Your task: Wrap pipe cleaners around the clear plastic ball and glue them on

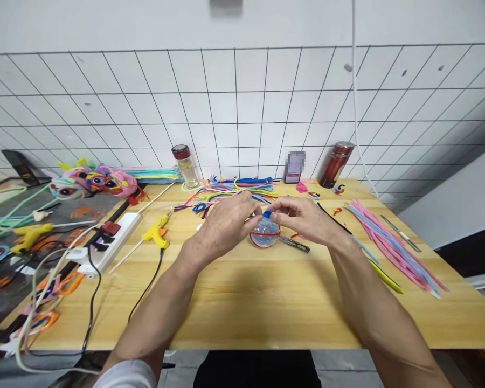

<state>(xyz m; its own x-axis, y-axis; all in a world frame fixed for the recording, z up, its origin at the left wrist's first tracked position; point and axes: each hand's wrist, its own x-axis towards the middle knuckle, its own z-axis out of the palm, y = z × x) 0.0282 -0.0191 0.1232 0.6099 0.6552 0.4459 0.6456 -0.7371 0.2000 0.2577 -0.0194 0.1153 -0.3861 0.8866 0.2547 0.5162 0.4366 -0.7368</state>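
A clear round ball with a red band round its middle rests on the wooden table. Just over its top, a small dark blue fuzzy piece of pipe cleaner sits between my fingertips. My left hand comes in from the left with thumb and fingers closed at the blue piece. From the other side, my right hand pinches the same piece between thumb and index finger. Thread snips lie beside the ball, below my right hand. My fingers partly cover the ball's top.
Pipe cleaners are heaped behind my hands; a pink and blue bundle lies right. Left are a yellow glue gun, its cord, and a white power strip. A glass bottle, phone and red flask stand at the back.
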